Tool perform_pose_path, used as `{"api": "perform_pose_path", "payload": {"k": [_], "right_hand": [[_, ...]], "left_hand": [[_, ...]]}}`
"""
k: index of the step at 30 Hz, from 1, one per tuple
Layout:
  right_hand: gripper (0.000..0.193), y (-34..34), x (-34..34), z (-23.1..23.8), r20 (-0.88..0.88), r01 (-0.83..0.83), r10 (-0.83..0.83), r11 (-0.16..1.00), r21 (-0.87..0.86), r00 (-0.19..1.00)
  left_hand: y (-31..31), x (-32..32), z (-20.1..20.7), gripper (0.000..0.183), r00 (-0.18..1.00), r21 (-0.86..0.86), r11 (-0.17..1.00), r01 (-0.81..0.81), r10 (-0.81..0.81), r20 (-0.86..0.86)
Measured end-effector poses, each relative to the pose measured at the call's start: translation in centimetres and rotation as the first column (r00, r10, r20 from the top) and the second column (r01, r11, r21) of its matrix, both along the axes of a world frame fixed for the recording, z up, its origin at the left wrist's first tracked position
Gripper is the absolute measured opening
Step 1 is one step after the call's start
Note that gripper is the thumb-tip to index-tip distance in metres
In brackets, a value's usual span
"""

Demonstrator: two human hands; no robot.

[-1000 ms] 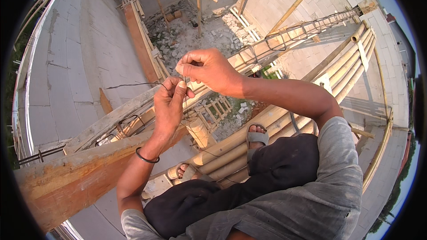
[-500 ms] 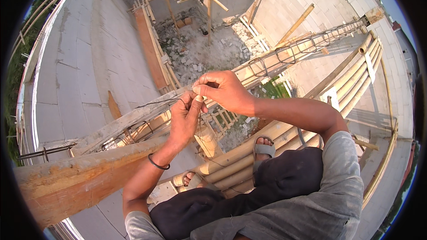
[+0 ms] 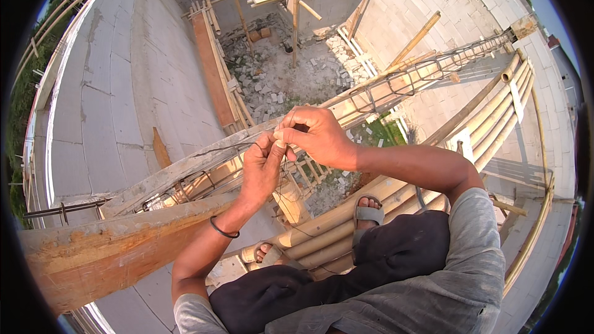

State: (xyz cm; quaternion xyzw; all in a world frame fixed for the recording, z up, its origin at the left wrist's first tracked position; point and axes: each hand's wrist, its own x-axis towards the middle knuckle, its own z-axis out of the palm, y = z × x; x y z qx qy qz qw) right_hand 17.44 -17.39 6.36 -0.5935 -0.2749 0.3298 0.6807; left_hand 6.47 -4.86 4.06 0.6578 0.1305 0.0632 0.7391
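One thin dark wire [image 3: 230, 148] juts leftward from the left hand [image 3: 261, 167], upright, its thumb and fingers closed on it; the right hand [image 3: 323, 137], bent inward, pinches at the same spot. Below, two sandals [image 3: 370, 214] rest on bamboo poles [image 3: 329, 220].

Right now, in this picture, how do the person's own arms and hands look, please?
The left hand and right hand are bare, without gloves. A thin black band circles the left wrist; none shows on the right. Both sleeves are short and grey.
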Motion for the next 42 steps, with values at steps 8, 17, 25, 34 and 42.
{"api": "perform_pose_path", "payload": {"k": [8,17,25,34,42], "right_hand": [[0.012,-1.1,0.0,0.2,0.011,-0.029,0.03,0.994,-0.109,0.999],[0.013,-1.0,-0.8,-0.6,0.063,0.007,0.002,0.991,-0.136,0.998],[0.019,-1.3,-0.1,-0.3,0.247,0.116,-0.058,0.967,-0.229,0.967],[0.019,-1.6,0.3,-0.5,0.36,0.027,0.067,0.968,-0.248,0.931],[0.02,-1.7,0.5,-0.4,0.396,-0.004,0.108,0.967,-0.254,0.912]], "left_hand": [[0.4,-0.4,-0.1,0.023,0.993,0.06,0.996,0.061,-0.054,-0.103],[-0.2,-1.0,-0.3,0.019,0.987,0.048,0.998,0.037,-0.029,-0.157],[-0.3,-1.6,-1.1,0.018,0.996,-0.028,0.999,0.042,-0.044,-0.08],[-0.3,-1.8,-1.1,0.022,0.99,0.002,0.997,0.076,-0.075,-0.123],[-0.5,-1.6,-0.8,0.023,0.989,-0.026,0.997,0.079,-0.082,-0.122]]}}
